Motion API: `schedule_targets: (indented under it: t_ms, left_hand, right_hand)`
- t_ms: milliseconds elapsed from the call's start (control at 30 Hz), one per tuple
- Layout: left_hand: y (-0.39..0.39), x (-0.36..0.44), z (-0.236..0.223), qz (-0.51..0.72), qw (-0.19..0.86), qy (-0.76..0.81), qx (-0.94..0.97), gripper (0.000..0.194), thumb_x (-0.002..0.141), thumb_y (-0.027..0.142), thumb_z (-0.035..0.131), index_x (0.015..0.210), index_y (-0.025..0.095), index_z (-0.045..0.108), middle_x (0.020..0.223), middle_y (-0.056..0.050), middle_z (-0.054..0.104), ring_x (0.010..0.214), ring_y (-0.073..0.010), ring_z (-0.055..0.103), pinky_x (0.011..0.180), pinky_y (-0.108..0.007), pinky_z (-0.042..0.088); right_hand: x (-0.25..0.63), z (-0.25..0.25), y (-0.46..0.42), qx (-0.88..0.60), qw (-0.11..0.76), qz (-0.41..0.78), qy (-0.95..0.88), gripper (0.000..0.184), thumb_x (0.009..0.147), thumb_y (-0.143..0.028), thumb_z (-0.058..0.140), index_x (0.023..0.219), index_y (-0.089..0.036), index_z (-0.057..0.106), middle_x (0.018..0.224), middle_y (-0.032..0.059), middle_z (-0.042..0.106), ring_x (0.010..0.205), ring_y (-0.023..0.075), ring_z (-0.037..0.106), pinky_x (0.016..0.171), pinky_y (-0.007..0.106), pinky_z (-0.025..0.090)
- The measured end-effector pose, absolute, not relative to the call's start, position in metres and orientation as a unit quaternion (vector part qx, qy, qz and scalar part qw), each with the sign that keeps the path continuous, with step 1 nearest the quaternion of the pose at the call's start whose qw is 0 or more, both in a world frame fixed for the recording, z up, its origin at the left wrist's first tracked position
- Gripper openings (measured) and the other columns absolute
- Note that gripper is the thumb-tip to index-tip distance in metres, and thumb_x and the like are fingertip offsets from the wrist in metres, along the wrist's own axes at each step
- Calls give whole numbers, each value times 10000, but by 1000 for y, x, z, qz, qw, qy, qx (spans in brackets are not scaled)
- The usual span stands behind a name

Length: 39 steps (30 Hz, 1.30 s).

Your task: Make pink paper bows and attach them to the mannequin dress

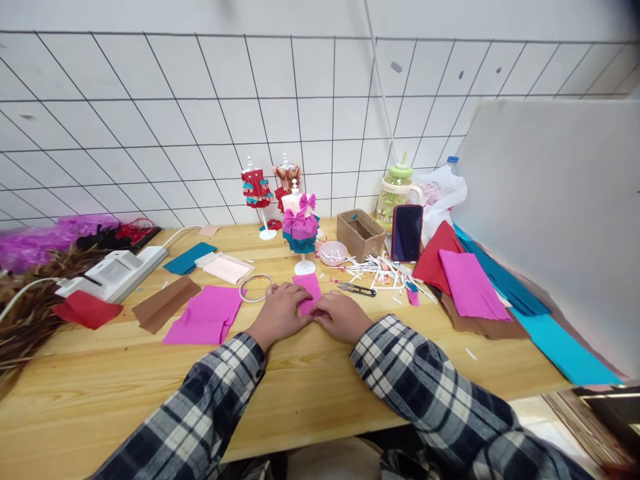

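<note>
A small piece of magenta crepe paper (307, 283) lies on the wooden table between my hands. My left hand (284, 311) rests over its left side, with fingers curled and the thumb at the near edge. From the right, my right hand (344, 316) pinches the paper's near corner, its fingertips almost touching my left thumb. Just beyond stands a miniature dress form (301, 227) in a magenta and teal paper dress with bows. A silver ring (256, 289) lies beside my left hand, and thread snips (356, 289) lie past my right hand.
Magenta sheets (207, 317), brown paper (167, 305) and a power strip (117, 273) lie on the left. Paper scraps (383, 272), a cardboard box (360, 235), a phone (407, 233) and a bottle (397, 190) stand or lie right of centre. Coloured paper (473, 285) is stacked far right.
</note>
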<state>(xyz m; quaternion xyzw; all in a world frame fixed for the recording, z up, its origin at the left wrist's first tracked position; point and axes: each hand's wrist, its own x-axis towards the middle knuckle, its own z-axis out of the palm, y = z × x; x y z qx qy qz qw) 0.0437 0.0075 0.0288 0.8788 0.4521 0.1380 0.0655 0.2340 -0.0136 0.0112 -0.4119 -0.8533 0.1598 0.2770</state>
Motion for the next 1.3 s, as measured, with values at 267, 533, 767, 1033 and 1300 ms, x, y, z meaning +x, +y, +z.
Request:
schedule_targets:
  t_ms: [267,533,767,1033,1300]
  left_hand:
    - [1,34,36,122,43,416,900,327,789,480,639,1038,271,672,1139,-51,680,1113,-285,535,1018,-529,168]
    - [-7,48,31,105,22,410,906,211,899,298,502,860,207,689,878,-64,701,892,-234,581,830,-428,294]
    - [-10,47,31,119,39,425,896,182,864,271,528,814,222,696,891,-51,722,909,-236,597,949,-502,216]
    - [-11,47,32,126,26,423,897,201,864,265,508,804,240,699,870,-46,722,902,-241,612,984,-532,203]
    - [-7,46,26,138,24,439,888,184,872,268,515,887,249,697,879,-40,732,887,-235,634,1024,-540,180]
  right_hand:
    - [237,9,-9,-429,199,167,-865,164,890,-217,575,1001,-182,691,973,53,703,903,167,617,804,276,427]
    - [234,13,-12,-468,185,115,-857,130,873,-214,577,966,-194,666,928,33,683,882,160,597,755,257,399]
    - [231,22,-18,-492,114,50,-861,244,926,-311,495,976,-208,710,938,68,677,909,195,586,763,290,389]
    - [228,23,-20,-496,92,35,-863,292,927,-358,474,969,-208,721,922,73,688,910,206,601,769,297,401]
    - [227,20,-18,-518,109,56,-847,271,936,-340,464,1009,-201,686,947,68,691,909,196,619,740,276,417]
